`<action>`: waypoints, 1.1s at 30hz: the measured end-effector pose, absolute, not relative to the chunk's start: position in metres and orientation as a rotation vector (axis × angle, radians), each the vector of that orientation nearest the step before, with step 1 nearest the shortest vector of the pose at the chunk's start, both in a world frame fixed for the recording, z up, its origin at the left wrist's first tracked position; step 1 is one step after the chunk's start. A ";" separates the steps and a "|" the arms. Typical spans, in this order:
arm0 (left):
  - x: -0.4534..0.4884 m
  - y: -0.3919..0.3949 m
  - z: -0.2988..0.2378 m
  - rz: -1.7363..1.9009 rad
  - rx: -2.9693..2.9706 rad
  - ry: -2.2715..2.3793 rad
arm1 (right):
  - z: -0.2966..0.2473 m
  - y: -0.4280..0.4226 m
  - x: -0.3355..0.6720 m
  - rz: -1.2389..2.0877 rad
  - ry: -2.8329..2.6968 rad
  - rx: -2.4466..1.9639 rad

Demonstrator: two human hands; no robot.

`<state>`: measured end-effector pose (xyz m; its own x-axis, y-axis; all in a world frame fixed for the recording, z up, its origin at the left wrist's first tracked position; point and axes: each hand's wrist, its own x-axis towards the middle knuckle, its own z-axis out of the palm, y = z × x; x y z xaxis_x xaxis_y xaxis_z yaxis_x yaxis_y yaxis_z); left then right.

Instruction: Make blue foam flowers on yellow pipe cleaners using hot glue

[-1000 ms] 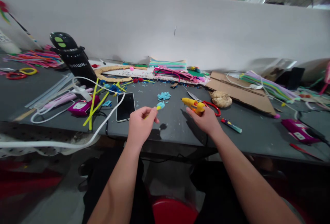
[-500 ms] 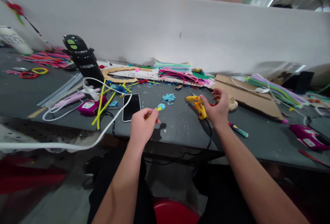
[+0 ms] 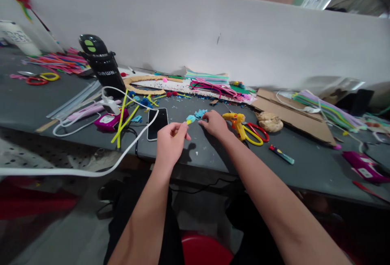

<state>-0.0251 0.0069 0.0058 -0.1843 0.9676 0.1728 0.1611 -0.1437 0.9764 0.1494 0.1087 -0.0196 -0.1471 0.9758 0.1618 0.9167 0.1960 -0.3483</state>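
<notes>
1. Stick (image 3: 185,124) – thin and yellow, with a small blue piece (image 3: 190,118) at its far tip. It is held just above the near part of the table (image 3: 207,149), between the phone (image 3: 157,123) and the glue gun (image 3: 235,118).
2. Left hand (image 3: 170,143) – thumb and fingertips are pinched shut on the near end of the stick, with the tip pointing away from the body.
3. Handling, as a judgement:
   - The stick looks very light and likely to bend under side load.
   - The blue piece looks soft and easily crushed or knocked off.
   - Take hold on the bare stem, well back from the tip, with a light pinch.
4. Right hand (image 3: 215,123) rests low over the table just beyond the tip. Its fingers curl down at the edge of a small heap of blue scraps (image 3: 200,113). It cannot be told whether they close on a scrap.
5. Glue gun: lies on the table just right of the right hand, not held. Scissors (image 3: 256,133) lie touching it on the far side.
6. Outer area:
   - A white cable (image 3: 91,171) loops past the phone on the left.
   - A dark bottle (image 3: 102,64) stands further back.
   - Cardboard (image 3: 292,114) lies to the right.
</notes>
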 end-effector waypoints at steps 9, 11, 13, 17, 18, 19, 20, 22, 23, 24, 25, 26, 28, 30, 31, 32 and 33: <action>-0.022 0.007 0.003 1.398 1.337 1.366 | -0.016 0.090 0.146 0.384 -2.070 -1.633; -0.020 0.008 0.000 1.381 1.324 1.342 | -0.009 0.069 0.150 0.502 -2.051 -1.541; -0.015 0.008 -0.002 1.349 1.297 1.287 | -0.003 0.045 0.156 0.743 -1.928 -1.356; -0.001 0.005 -0.005 1.259 1.228 1.145 | -0.001 0.008 0.169 0.928 -1.638 -1.148; 0.003 0.004 -0.005 1.239 1.218 1.120 | -0.002 0.002 0.172 0.920 -1.603 -1.152; 0.007 0.003 -0.005 1.223 1.211 1.100 | -0.002 -0.002 0.173 0.913 -1.571 -1.159; 0.010 0.002 -0.005 1.210 1.206 1.084 | -0.003 -0.004 0.175 0.911 -1.544 -1.162; 0.016 0.000 -0.003 1.194 1.201 1.048 | -0.004 -0.008 0.175 0.918 -1.501 -1.159; 0.019 -0.001 -0.003 1.190 1.198 1.032 | -0.004 -0.009 0.175 0.924 -1.489 -1.159; 0.020 -0.001 -0.002 1.188 1.198 1.019 | -0.003 -0.009 0.174 0.926 -1.482 -1.162; 0.022 -0.001 -0.002 1.185 1.198 1.013 | -0.003 -0.010 0.173 0.926 -1.478 -1.167; 0.023 -0.002 -0.001 1.181 1.200 1.016 | -0.002 -0.011 0.173 0.925 -1.479 -1.174; 0.024 -0.002 -0.001 1.169 1.207 1.043 | -0.001 -0.012 0.173 0.914 -1.487 -1.185; 0.024 -0.002 -0.001 1.154 1.223 1.065 | -0.001 -0.012 0.174 0.880 -1.498 -1.196; 0.024 -0.002 -0.001 1.148 1.231 1.067 | -0.001 -0.012 0.174 0.858 -1.507 -1.203; 0.024 -0.002 -0.001 1.145 1.240 1.065 | -0.001 -0.012 0.175 0.837 -1.519 -1.210; 0.025 -0.002 -0.002 1.145 1.247 1.062 | -0.001 -0.012 0.175 0.821 -1.530 -1.216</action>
<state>0.0246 -0.0022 -0.0018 0.1362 0.9904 0.0220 -0.0522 -0.0150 0.9985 0.1751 -0.0115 -0.0013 -0.0215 0.9605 0.2775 0.2997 0.2710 -0.9147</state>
